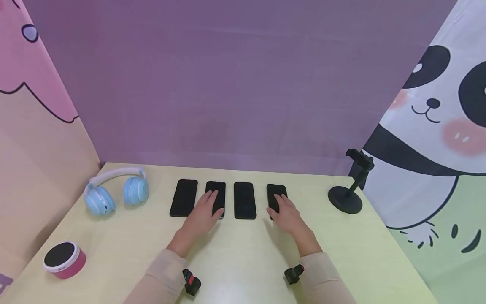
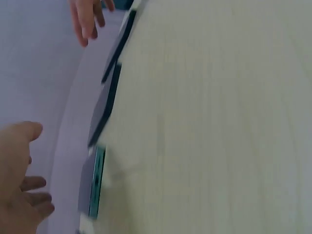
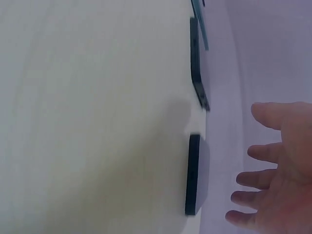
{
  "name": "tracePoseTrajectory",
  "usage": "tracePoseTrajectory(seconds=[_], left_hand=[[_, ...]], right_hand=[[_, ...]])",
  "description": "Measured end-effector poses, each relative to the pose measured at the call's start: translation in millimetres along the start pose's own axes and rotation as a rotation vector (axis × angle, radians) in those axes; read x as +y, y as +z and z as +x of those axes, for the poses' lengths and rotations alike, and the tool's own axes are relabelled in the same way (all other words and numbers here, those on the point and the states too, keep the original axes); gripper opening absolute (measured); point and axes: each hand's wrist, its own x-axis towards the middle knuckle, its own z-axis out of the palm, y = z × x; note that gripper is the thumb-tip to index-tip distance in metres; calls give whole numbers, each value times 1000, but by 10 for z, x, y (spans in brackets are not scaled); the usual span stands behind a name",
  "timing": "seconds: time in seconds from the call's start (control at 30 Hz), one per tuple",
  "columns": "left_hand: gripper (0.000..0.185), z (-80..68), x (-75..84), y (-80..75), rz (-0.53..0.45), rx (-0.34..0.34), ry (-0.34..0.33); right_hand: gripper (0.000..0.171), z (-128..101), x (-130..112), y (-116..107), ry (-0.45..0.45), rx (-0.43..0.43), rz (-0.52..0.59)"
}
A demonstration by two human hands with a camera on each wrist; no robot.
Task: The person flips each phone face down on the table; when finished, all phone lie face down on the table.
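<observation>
Four-sided black smartphones lie in a row on the table: a far-left phone [image 1: 184,198], a second phone [image 1: 218,204] with a teal edge [image 2: 97,183], a third phone [image 1: 244,201] and a far-right phone [image 1: 274,196]. Over the second phone hovers my left hand [image 1: 202,213], its fingers loosely spread and holding nothing; the left wrist view shows a gap between them. My right hand [image 1: 286,215] hangs over the far-right phone, also seen edge-on in the right wrist view, with fingers [image 3: 263,152] relaxed and apart from it.
Light-blue headphones [image 1: 99,200] lie at the back left of the table [image 1: 235,261]. A pink and white round speaker [image 1: 65,260] sits at the front left. On the right stands a black stand [image 1: 345,199] with a round base. A purple backdrop [image 1: 243,93] rises behind the table.
</observation>
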Motion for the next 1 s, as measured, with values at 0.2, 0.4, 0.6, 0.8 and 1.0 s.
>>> tracePoseTrajectory(seconds=[0.2, 0.4, 0.6, 0.8, 1.0], left_hand=[[60, 164, 385, 278, -211, -62, 12], [58, 290, 664, 608, -279, -110, -2], [56, 371, 856, 852, -324, -111, 12], [55, 444, 983, 1053, -352, -132, -15], [53, 490, 1040, 1177, -366, -114, -39]], right_hand=[[60, 32, 216, -65, 13, 25, 94], [58, 78, 377, -78, 47, 30, 129], [57, 122, 507, -49, 121, 22, 153], [55, 124, 527, -53, 160, 9, 218], [50, 97, 519, -49, 165, 1, 315]])
